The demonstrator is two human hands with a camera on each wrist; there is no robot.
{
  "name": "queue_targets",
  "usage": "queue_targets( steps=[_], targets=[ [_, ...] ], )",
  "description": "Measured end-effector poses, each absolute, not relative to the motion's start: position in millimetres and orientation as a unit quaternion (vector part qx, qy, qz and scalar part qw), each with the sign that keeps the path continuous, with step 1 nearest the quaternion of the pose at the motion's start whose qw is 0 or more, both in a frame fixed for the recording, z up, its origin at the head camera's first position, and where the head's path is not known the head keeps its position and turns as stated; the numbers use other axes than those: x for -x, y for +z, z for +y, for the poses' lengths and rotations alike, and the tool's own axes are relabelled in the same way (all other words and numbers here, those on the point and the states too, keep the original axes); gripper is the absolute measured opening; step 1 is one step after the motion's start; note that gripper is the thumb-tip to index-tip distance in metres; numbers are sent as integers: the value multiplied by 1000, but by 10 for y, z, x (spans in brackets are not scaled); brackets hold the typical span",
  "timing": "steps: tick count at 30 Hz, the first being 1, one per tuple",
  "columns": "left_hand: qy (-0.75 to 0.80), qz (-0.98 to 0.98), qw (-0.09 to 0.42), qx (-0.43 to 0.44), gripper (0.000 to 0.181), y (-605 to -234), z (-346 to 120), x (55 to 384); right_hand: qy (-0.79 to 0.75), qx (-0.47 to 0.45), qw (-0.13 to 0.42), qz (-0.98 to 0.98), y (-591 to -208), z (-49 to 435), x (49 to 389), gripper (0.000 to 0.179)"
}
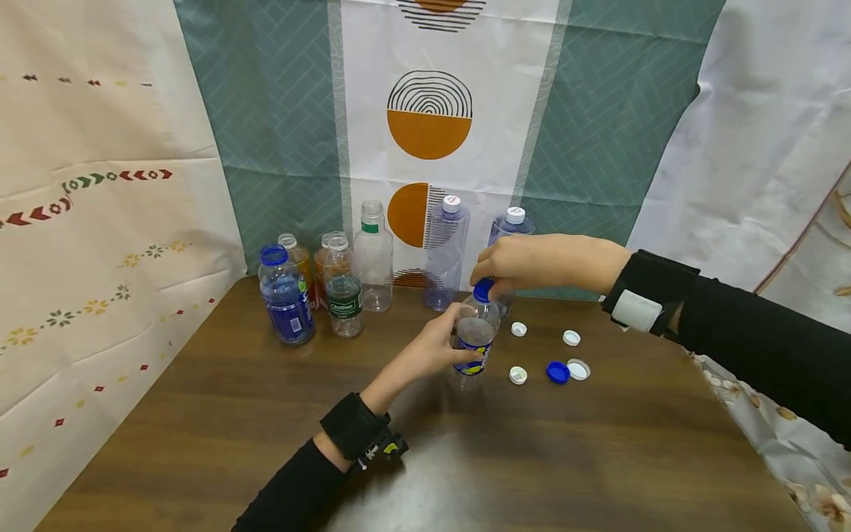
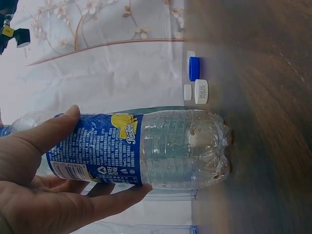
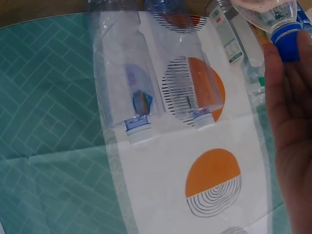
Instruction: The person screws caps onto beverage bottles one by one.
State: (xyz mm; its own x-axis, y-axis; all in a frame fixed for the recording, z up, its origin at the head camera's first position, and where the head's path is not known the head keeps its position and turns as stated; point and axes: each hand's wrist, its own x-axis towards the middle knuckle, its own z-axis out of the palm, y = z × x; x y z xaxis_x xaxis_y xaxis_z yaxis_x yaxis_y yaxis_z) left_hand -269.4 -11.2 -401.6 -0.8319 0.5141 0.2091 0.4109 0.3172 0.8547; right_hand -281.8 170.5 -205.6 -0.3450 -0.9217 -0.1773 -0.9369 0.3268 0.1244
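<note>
On the counter (image 1: 565, 458) we count five uncapped bottles (image 1: 345, 288) left, two white-capped bottles (image 1: 447, 251) behind, and five loose caps (image 1: 558, 372) right of one blue-labelled bottle (image 1: 473, 347), its body gripped by the left hand (image 1: 432, 343), its blue cap (image 1: 484, 290) pinched by the right hand (image 1: 512, 262).

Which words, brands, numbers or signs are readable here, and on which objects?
"C'estbon": green label of a clear bottle, slightly blurred.
Recycling sign: blue label of the held bottle; its script, small print and barcode digits are too blurred.
White cap, other labels: unreadable print.

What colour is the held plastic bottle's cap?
The round cap is blue, clearest in the right wrist view.
</note>
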Motion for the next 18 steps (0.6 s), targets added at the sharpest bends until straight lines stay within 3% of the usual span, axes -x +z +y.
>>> queue_targets(
  steps=[7,14,18],
  targets=[
    [498,819,49,-283,66,-3997,-97,2694,114,533,50,837,-2042,1647,2784,19],
    [500,815,49,-289,67,-3972,-104,2707,137,523,70,839,-1910,1621,2727,44],
    [502,815,55,-285,67,-3999,-93,2703,132,564,61,813,-1936,1665,2744,43]
  ],
)
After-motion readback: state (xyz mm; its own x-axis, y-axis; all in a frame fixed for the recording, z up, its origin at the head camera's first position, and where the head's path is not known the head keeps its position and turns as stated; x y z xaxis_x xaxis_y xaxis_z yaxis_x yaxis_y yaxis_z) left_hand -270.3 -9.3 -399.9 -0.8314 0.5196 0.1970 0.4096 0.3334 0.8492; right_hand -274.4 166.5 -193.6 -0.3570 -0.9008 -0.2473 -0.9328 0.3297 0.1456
